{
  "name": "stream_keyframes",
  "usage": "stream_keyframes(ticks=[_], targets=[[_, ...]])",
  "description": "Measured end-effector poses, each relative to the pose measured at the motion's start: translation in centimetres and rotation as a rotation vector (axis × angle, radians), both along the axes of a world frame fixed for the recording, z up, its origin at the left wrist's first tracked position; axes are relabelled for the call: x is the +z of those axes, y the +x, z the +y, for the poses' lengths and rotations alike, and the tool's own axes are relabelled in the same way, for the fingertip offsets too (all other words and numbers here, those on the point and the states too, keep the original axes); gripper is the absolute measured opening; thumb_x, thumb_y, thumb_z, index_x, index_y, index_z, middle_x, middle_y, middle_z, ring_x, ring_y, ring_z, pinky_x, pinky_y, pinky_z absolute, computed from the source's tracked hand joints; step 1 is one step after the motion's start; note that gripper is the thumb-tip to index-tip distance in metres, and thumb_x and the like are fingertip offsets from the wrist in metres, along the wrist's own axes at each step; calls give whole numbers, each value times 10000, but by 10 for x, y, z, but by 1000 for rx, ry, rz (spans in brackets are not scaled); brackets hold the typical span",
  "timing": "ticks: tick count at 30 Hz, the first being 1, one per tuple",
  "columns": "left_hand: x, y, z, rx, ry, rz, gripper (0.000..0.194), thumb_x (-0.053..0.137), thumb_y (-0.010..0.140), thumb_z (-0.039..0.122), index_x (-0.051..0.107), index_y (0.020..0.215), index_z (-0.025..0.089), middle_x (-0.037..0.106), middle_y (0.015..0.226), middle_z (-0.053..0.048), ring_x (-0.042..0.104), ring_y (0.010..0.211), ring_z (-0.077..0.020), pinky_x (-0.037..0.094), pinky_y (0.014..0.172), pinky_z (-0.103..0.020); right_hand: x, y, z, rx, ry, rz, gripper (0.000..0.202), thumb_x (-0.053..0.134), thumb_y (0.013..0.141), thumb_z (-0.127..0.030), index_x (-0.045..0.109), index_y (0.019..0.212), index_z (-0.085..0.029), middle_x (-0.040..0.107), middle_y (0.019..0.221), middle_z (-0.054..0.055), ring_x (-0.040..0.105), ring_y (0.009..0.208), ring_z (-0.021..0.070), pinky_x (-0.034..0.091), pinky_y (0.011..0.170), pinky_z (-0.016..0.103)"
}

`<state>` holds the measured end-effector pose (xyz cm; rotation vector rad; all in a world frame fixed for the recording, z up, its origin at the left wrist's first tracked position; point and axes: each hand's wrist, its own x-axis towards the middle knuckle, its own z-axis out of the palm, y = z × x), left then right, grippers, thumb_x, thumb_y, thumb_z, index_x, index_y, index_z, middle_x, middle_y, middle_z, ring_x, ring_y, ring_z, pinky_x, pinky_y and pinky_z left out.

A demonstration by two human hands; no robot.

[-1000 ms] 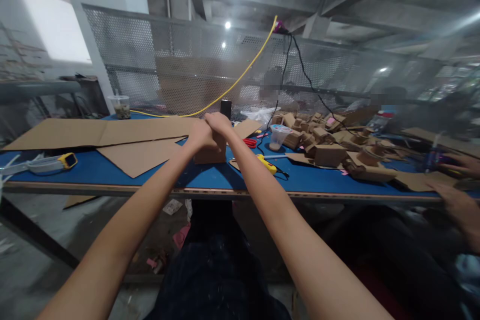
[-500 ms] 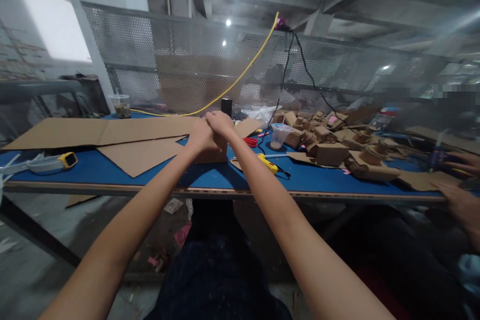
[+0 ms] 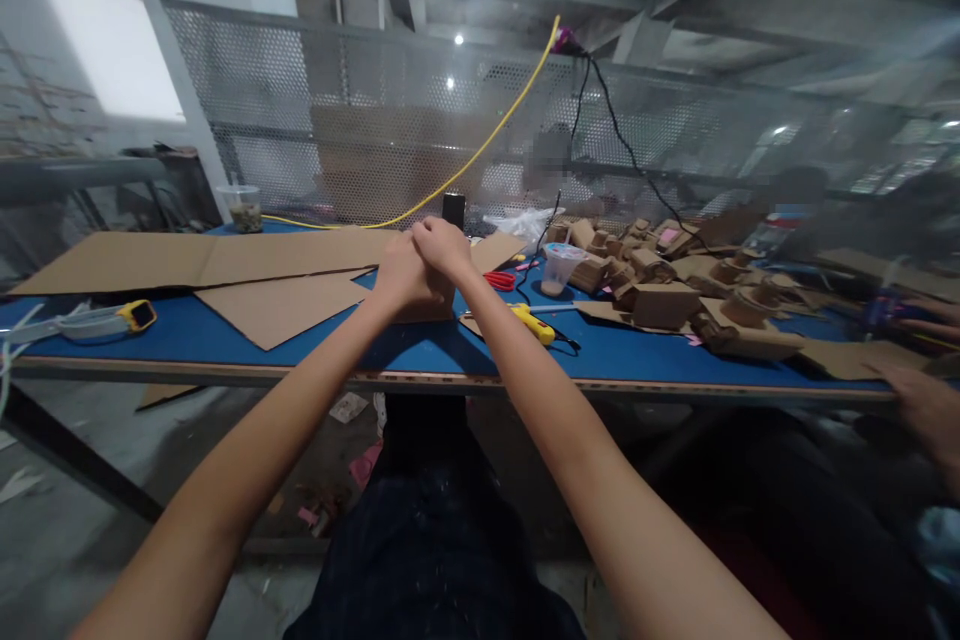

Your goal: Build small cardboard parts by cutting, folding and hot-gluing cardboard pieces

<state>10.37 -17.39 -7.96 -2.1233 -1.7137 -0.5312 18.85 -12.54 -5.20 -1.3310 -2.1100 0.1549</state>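
Note:
Both hands meet over a small folded cardboard piece (image 3: 435,308) standing near the front of the blue table. My left hand (image 3: 403,272) is closed around its left side, fingers curled. My right hand (image 3: 442,245) presses in from the top and right, its fingers overlapping the left ones. Most of the piece is hidden under them; only a lower brown face shows. To the right of my right forearm lies a yellow glue gun (image 3: 534,324). A coil of red cord (image 3: 499,281) rests behind it. Flat cardboard sheets (image 3: 281,312) spread out to the left.
A pile of cardboard pieces (image 3: 664,305) covers the right side. Near it stands a plastic cup (image 3: 556,270); another tub (image 3: 244,210) is at back left. A yellow watch (image 3: 137,317) lies front left. Another person's hand (image 3: 919,400) is at far right. A perforated metal screen (image 3: 262,100) rises behind.
My hands stay pressed together on the cardboard piece with hardly any movement. The view shifts very slightly. At far right, the other person's hand has moved slightly.

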Motion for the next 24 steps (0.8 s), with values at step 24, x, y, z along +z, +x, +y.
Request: stream_keyframes(ticks=[24], targets=[[-23,5,-14,2,157,4,783,671,708,293,408,1401,39,524,1365,-232,476,1262,-357,316,1113,-434,-13,12,-33,-5,125,47,358,299,962,-298,640,1026,-210,720,1038,70,632,1009,246,415,815,297]])
